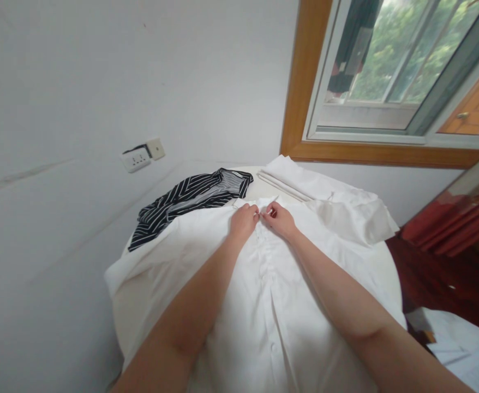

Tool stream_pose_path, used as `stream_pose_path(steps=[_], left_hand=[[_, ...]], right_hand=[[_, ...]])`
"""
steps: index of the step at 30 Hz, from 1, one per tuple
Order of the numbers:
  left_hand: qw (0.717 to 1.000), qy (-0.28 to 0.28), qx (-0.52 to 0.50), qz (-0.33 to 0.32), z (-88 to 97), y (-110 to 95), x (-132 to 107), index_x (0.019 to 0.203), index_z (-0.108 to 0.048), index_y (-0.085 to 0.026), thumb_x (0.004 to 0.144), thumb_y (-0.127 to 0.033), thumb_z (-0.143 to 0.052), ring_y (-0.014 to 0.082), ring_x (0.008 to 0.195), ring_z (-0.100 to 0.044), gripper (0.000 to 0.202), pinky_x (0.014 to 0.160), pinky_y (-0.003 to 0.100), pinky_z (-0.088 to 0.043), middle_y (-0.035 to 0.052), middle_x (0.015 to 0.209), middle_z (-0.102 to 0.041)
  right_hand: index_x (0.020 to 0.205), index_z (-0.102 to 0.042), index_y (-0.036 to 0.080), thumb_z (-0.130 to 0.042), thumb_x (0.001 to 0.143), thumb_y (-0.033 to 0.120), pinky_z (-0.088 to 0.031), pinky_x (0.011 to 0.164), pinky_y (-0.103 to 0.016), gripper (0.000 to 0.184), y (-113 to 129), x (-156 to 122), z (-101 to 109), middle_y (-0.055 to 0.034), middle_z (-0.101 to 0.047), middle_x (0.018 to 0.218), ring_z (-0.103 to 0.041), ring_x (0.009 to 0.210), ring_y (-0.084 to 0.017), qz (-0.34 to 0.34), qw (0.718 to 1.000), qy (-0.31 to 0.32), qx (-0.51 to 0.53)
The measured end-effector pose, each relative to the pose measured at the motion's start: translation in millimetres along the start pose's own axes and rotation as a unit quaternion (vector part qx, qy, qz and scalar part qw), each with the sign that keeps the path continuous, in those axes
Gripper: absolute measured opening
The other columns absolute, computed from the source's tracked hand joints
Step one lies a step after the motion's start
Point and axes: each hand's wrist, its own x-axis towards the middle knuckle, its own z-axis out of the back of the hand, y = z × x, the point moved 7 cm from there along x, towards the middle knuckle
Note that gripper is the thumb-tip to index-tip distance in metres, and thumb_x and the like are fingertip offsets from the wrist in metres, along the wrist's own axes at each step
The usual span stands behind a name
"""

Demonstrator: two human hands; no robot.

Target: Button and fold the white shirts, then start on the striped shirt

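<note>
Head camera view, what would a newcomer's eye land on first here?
A white shirt spread front-up fills the middle, with the left hand and right hand pinching its button strip near the collar. Behind it to the left lies a black-and-white striped garment; a wood-framed window sits upper right.

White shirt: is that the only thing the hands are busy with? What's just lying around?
In use: white shirt, pinched at its front by left hand and right hand.
Lying about: striped top and folded cloth, both behind the shirt; wall socket.
</note>
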Motion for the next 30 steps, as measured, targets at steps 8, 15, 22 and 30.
stream_pose_path(steps=[8,15,22,30], left_hand=[[1.0,-0.009,-0.006,0.002,-3.1,3,0,0.102,-0.058,-0.025,0.094,-0.036,-0.053,0.0181,0.093,-0.062,0.015,0.077,0.027,-0.044,0.003,0.101,-0.062],[1.0,-0.002,-0.014,0.015,-5.1,4,1,0.102,-0.056,-0.022,0.096,-0.035,-0.051,0.0187,0.101,-0.061,0.015,0.083,0.027,-0.044,0.0054,0.106,-0.064],[1.0,-0.011,-0.013,0.008,-9.5,5,3,0.1,-0.056,-0.022,0.095,-0.035,-0.05,0.0192,0.099,-0.062,0.015,0.081,0.028,-0.045,0.0051,0.103,-0.065],[1.0,-0.004,-0.007,0.008,-9.0,5,1,0.103,-0.055,-0.022,0.096,-0.036,-0.049,0.0191,0.097,-0.063,0.017,0.079,0.028,-0.044,0.0051,0.102,-0.066]], right_hand=[[0.107,-0.052,0.025,-0.053,0.079,0.028,-0.039,0.059,-0.024,0.028,-11,5,-6,0.0047,-0.06,0.079,-0.057,0.065,-0.013,0.011,1.0,-0.001,0.025],[0.093,-0.054,0.022,-0.057,0.08,0.03,-0.04,0.06,-0.023,0.016,-19,7,-8,0.0036,-0.063,0.075,-0.058,0.063,-0.012,-0.024,0.999,-0.002,0.026],[0.088,-0.062,0.022,-0.054,0.084,0.032,-0.036,0.06,-0.022,0.013,-12,7,-6,0.0023,-0.065,0.074,-0.055,0.065,-0.012,0.001,1.0,0.012,-0.017],[0.089,-0.063,0.021,-0.055,0.083,0.029,-0.035,0.06,-0.023,0.013,-7,4,-4,0.0022,-0.065,0.075,-0.055,0.066,-0.013,0.002,1.0,0.008,-0.022]])
